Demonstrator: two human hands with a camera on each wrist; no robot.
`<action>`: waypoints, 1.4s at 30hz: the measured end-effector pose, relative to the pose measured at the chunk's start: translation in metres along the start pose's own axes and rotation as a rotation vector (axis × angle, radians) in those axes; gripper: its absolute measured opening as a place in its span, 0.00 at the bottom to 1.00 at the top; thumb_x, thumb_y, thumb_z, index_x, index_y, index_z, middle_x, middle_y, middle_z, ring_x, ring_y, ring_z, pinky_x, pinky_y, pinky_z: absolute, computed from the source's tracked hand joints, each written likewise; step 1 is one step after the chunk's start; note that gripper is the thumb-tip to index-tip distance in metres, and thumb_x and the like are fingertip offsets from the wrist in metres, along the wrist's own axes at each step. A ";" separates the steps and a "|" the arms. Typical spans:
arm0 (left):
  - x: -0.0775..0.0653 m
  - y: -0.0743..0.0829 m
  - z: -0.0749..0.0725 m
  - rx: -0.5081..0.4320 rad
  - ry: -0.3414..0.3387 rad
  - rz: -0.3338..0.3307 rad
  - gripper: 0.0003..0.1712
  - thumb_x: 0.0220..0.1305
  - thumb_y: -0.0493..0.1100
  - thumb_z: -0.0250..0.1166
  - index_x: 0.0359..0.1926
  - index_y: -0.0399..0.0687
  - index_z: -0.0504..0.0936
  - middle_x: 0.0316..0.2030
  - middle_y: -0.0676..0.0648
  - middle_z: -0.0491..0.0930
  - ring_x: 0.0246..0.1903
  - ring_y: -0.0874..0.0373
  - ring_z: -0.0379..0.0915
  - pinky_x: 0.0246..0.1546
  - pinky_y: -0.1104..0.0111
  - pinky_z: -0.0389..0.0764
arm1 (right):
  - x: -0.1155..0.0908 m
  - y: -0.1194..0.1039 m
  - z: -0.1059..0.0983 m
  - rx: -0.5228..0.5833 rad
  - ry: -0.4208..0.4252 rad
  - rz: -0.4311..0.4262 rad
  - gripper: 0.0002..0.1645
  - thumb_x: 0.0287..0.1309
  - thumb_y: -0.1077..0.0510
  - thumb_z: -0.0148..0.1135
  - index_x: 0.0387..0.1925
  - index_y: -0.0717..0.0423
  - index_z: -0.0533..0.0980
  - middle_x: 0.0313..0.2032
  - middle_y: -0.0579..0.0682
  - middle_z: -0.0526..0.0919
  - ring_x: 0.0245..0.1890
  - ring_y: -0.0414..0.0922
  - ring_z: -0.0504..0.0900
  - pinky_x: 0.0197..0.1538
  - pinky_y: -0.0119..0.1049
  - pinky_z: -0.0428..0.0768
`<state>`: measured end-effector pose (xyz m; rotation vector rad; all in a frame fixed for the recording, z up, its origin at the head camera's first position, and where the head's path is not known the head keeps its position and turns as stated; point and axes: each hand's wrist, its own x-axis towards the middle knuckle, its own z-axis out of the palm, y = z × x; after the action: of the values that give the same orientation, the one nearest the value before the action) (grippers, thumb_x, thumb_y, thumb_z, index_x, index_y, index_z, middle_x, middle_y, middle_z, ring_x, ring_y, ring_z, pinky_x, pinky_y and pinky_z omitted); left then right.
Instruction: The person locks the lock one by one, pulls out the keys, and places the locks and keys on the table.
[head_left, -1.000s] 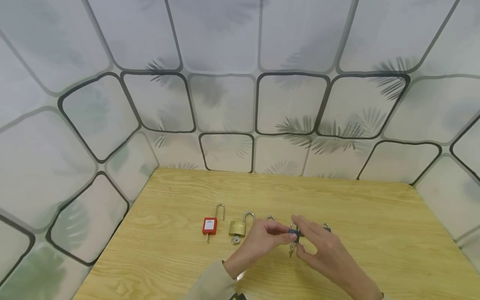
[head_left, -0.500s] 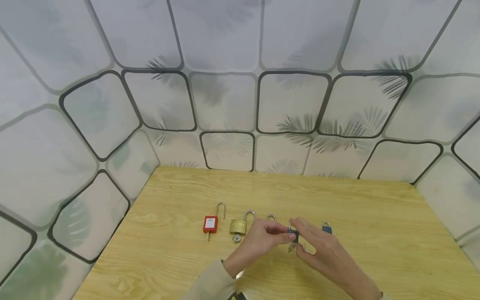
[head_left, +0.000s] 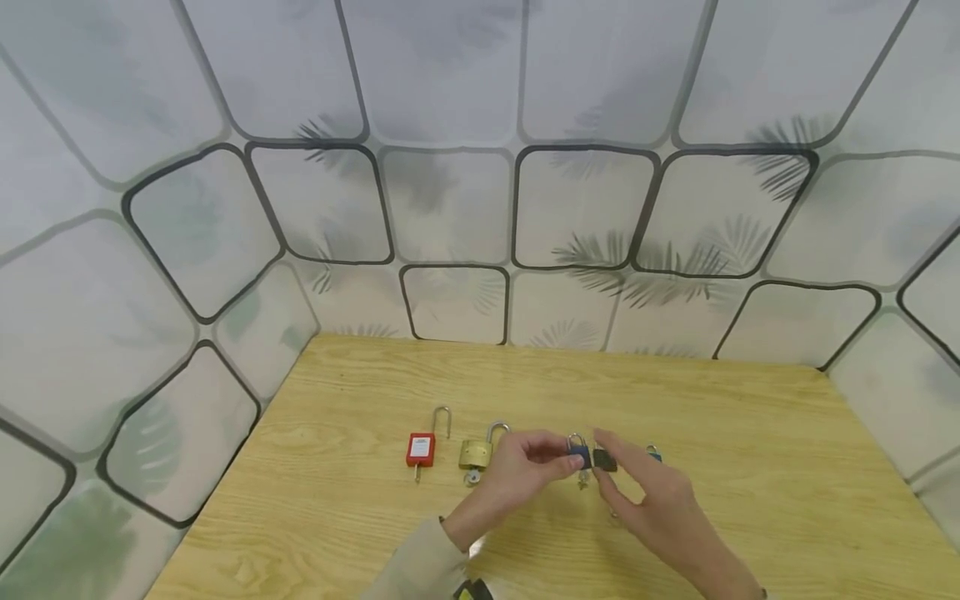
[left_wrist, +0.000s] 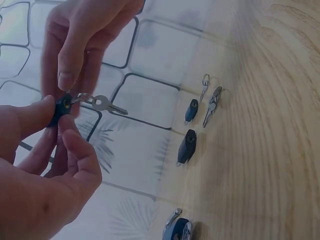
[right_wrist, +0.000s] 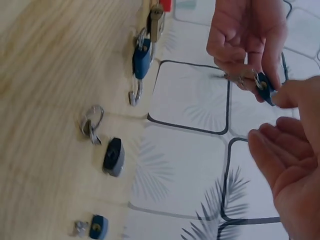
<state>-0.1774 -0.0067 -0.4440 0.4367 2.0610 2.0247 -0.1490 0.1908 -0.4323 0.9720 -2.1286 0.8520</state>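
Note:
My left hand (head_left: pixel 513 467) pinches a small blue padlock (head_left: pixel 579 454) between thumb and fingers, its shackle upward. A key (left_wrist: pixel 102 103) hangs by a ring from the padlock's underside. My right hand (head_left: pixel 656 492) is close on the right, thumb and fingers spread and holding nothing. In the right wrist view one of its fingers overlaps the edge of the held padlock (right_wrist: pixel 265 90). Behind the hands a black padlock (head_left: pixel 604 460) stands on the table, showing between the right thumb and fingers. Another small blue padlock (head_left: pixel 656 454) is partly hidden behind the right hand.
To the left on the wooden table (head_left: pixel 337 517) lie a red padlock (head_left: pixel 421 450) and a brass padlock (head_left: pixel 476 454), shackles raised, keys inserted. A blue padlock (right_wrist: pixel 142 57) with its shackle open lies behind the left hand. Loose keys (right_wrist: pixel 91 125) lie near the black padlock. A patterned curtain (head_left: pixel 450 208) encloses the table.
My right hand has drawn away from the held padlock, its fingers now more spread. The left hand has shifted the padlock slightly left and up, and the black padlock has come into view.

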 end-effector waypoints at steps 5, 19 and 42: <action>0.000 0.002 -0.002 -0.020 0.032 -0.025 0.09 0.56 0.43 0.73 0.38 0.46 0.88 0.40 0.49 0.88 0.37 0.60 0.83 0.44 0.59 0.83 | -0.008 -0.009 0.003 0.177 -0.028 0.349 0.12 0.49 0.75 0.67 0.38 0.64 0.83 0.34 0.58 0.90 0.31 0.44 0.87 0.32 0.27 0.86; 0.000 0.008 0.003 0.022 0.054 -0.013 0.11 0.53 0.42 0.74 0.37 0.41 0.89 0.36 0.42 0.89 0.33 0.61 0.83 0.38 0.66 0.84 | -0.013 -0.022 0.016 0.421 -0.054 0.746 0.06 0.63 0.67 0.61 0.39 0.65 0.83 0.34 0.60 0.87 0.34 0.44 0.87 0.29 0.33 0.88; 0.006 0.003 0.001 -0.073 0.055 -0.035 0.12 0.57 0.40 0.72 0.39 0.36 0.87 0.39 0.38 0.88 0.35 0.60 0.83 0.38 0.67 0.83 | -0.012 -0.028 0.017 0.532 -0.102 0.881 0.07 0.62 0.65 0.62 0.33 0.67 0.82 0.21 0.56 0.84 0.18 0.41 0.80 0.21 0.30 0.83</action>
<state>-0.1819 -0.0035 -0.4403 0.3332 2.0039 2.1063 -0.1249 0.1674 -0.4430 0.2424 -2.4778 1.8889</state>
